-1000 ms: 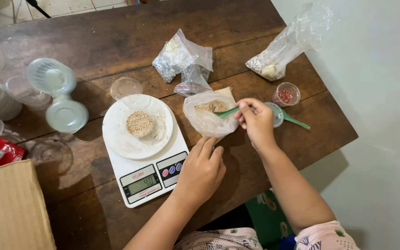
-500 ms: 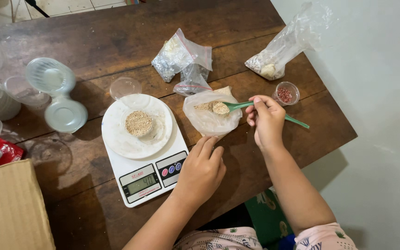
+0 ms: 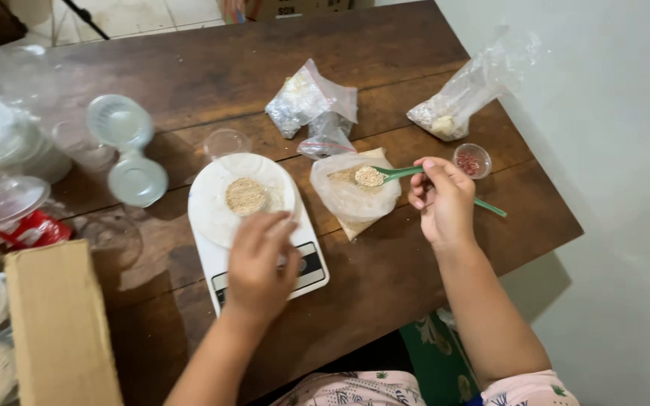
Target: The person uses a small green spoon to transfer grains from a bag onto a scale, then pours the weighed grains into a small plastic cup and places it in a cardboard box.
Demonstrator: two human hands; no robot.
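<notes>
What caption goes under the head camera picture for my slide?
Right hand lifts a green spoon of pale grains over a plastic bag; left hand rests on a white scale.

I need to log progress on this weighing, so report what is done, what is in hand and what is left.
Done: a small heap of pale grains lies on the white dish on the kitchen scale. In hand: the right hand holds a green spoon, loaded with grains, over the open plastic bag; the left hand covers the scale's front. Left: the spoonful is not yet on the dish.
</notes>
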